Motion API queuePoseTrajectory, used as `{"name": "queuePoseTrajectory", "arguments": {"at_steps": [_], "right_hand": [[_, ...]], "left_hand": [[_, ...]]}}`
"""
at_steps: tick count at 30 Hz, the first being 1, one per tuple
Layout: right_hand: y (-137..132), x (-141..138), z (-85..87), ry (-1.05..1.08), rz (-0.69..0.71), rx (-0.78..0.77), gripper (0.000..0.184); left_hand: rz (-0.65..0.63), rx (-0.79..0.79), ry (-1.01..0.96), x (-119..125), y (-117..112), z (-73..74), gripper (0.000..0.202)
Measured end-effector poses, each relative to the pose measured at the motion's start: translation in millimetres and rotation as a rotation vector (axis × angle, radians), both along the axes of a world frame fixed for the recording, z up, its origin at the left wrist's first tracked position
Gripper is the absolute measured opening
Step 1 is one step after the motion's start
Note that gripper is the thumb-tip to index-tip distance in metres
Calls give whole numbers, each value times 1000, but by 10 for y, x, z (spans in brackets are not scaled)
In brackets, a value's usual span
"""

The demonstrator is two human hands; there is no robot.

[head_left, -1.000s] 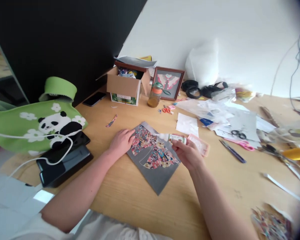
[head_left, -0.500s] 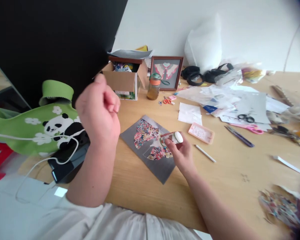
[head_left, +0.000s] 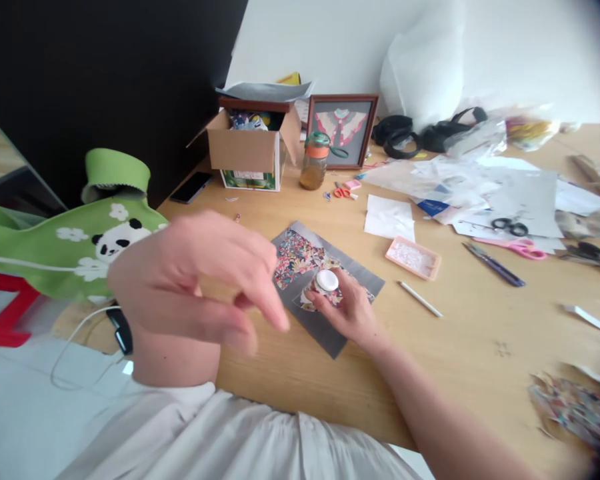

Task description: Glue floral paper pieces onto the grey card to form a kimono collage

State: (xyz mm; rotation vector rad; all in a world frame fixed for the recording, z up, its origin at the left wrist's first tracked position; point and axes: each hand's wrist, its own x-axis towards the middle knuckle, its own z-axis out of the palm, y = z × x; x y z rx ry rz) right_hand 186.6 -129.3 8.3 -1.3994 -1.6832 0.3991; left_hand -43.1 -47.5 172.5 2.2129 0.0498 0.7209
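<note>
My left hand (head_left: 200,280) is raised in front of the table's left part, a little blurred. Its thumb and forefinger are apart with nothing seen between them. My right hand (head_left: 347,310) is wrapped around a small bottle with a white cap (head_left: 327,281), which stands nearly upright over a grey sheet (head_left: 333,339). Flower-patterned cutout pieces (head_left: 300,255) lie on that sheet, partly covered by the hand and bottle. To the right are a pink tray of small pale bits (head_left: 413,258) and a white pencil-like stick (head_left: 420,299).
Behind stand a cardboard box (head_left: 243,150), a drink bottle (head_left: 314,163) and a framed collar picture (head_left: 365,133). Rightward lie orange scissors (head_left: 342,191), a white paper (head_left: 389,217), pink scissors (head_left: 525,249), a cutter (head_left: 495,265) and fabric scraps (head_left: 573,407). A phone (head_left: 191,187) lies left.
My left hand has come down from a raised fist, and its thumb and forefinger have parted. My right hand has turned the tilted bottle more upright, cap towards me. The view has shifted slightly.
</note>
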Motion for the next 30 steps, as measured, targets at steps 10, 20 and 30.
{"name": "queuePoseTrajectory", "arguments": {"at_steps": [10, 20, 30], "right_hand": [[-4, -4, -41, -6, -53, -9, 32], [27, -49, -53, -173, -1, 77, 25], [-7, -62, -70, -129, -12, 176, 23]], "left_hand": [[509, 300, 759, 376, 601, -371, 14], [343, 383, 1231, 905, 565, -684, 12], [145, 349, 1436, 1203, 483, -1030, 41]]}}
